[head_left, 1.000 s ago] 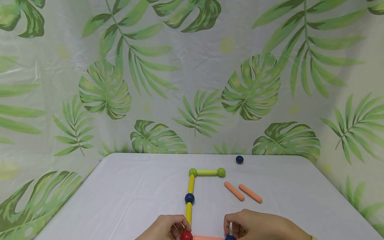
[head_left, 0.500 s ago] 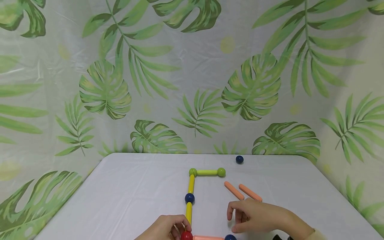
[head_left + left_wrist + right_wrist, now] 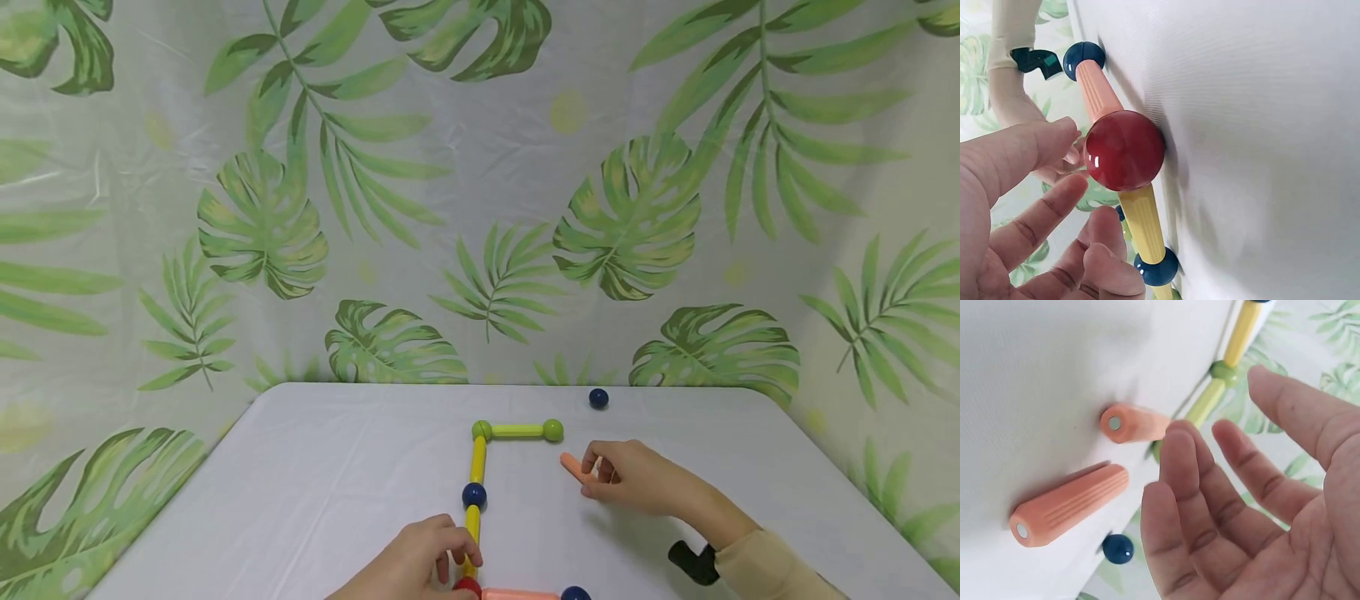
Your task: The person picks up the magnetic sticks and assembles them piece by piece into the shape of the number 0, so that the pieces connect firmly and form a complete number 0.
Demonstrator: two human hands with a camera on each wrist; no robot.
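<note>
My left hand point(image 3: 420, 554) hovers by a red ball point(image 3: 1125, 150), fingers loosely bent and apart around its near side; in the left wrist view they pinch nothing. From that ball a pink-orange rod point(image 3: 521, 594) runs to a blue ball point(image 3: 576, 593), and a yellow rod point(image 3: 472, 529) to another blue ball point(image 3: 474, 494). My right hand point(image 3: 637, 479) is over two loose orange rods. In the right wrist view its fingers are spread beside the rods, one nearer the green pieces point(image 3: 1135, 423), the other lower point(image 3: 1069, 505); a fingertip overlaps the first, contact unclear.
A second yellow rod point(image 3: 478, 460) continues to a green ball point(image 3: 482, 430), from which a green rod point(image 3: 517, 431) reaches another green ball point(image 3: 552, 430). A loose blue ball point(image 3: 598, 398) lies near the far edge of the white table point(image 3: 337, 467). A leaf-patterned sheet point(image 3: 510, 183) hangs behind.
My right hand has let go of the lower blue ball and moved up and away to the loose orange rods. My left fingers have lifted off the red ball.
</note>
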